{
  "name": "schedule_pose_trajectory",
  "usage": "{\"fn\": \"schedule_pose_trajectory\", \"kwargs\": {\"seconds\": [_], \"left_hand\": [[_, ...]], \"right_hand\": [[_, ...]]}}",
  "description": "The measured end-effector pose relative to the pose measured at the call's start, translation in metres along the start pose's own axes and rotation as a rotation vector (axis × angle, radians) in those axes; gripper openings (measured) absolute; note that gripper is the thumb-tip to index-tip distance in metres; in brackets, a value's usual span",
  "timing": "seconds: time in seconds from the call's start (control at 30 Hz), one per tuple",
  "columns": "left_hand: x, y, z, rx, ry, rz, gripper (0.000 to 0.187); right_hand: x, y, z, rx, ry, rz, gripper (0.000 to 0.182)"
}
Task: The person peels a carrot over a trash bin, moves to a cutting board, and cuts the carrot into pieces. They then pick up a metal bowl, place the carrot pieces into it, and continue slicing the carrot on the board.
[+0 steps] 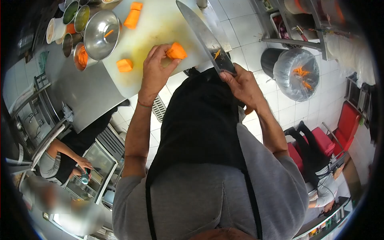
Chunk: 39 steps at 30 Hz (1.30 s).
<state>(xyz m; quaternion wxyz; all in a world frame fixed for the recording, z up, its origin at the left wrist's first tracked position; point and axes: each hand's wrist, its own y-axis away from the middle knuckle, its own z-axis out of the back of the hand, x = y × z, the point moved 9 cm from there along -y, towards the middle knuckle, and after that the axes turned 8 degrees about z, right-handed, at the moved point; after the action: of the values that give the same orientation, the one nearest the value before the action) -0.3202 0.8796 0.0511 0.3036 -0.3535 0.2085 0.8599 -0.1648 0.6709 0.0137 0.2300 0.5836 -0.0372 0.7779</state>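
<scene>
My left hand (155,71) pinches a chunk of carrot (177,51) between thumb and fingertips, over the near right part of a white cutting board (154,30). In my right hand (243,85) is a large kitchen knife (202,35), gripped at the handle. Its broad blade points up and to the left beside the board's right edge, with small orange scraps stuck on it. Another carrot chunk (125,65) lies on the board left of my left hand. Further up the board are a longer carrot piece (132,19) and a small carrot piece (136,6).
A steel mixing bowl (101,44) stands left of the board, near a container of orange pieces (81,58) and several other containers. At right, a lined bin (297,76) holds orange scraps. One person (60,156) works at lower left; another person (320,176) is at lower right near red chairs (347,124).
</scene>
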Motion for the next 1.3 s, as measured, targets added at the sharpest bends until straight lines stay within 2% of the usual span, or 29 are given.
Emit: {"fn": "schedule_pose_trajectory", "kwargs": {"seconds": [0.07,0.1,0.2,0.4,0.7,0.83,1.3], "left_hand": [[-0.001,-0.002,-0.001,0.038,-0.016,0.002,0.045],[0.0,-0.004,0.0,0.052,-0.027,0.004,0.045],[-0.001,-0.009,-0.001,0.119,-0.096,-0.039,0.047],[-0.001,-0.017,-0.002,0.239,-0.137,-0.006,0.047],[-0.008,-0.016,-0.004,0.282,-0.167,-0.079,0.054],[-0.006,-0.016,-0.005,0.277,-0.196,-0.104,0.054],[-0.002,-0.014,-0.003,0.209,-0.168,-0.101,0.05]], "right_hand": [[-0.018,-0.002,-0.011,0.005,-0.059,-0.024,0.036],[-0.017,-0.002,-0.019,0.079,-0.055,-0.152,0.038],[-0.026,-0.005,-0.044,0.063,-0.045,-0.153,0.04],[-0.02,-0.013,-0.056,0.094,-0.071,-0.145,0.045],[-0.006,-0.027,-0.062,0.084,-0.063,-0.111,0.046],[-0.008,-0.026,-0.062,0.129,-0.055,-0.182,0.047],[-0.006,-0.027,-0.061,0.158,-0.043,-0.163,0.045]]}}
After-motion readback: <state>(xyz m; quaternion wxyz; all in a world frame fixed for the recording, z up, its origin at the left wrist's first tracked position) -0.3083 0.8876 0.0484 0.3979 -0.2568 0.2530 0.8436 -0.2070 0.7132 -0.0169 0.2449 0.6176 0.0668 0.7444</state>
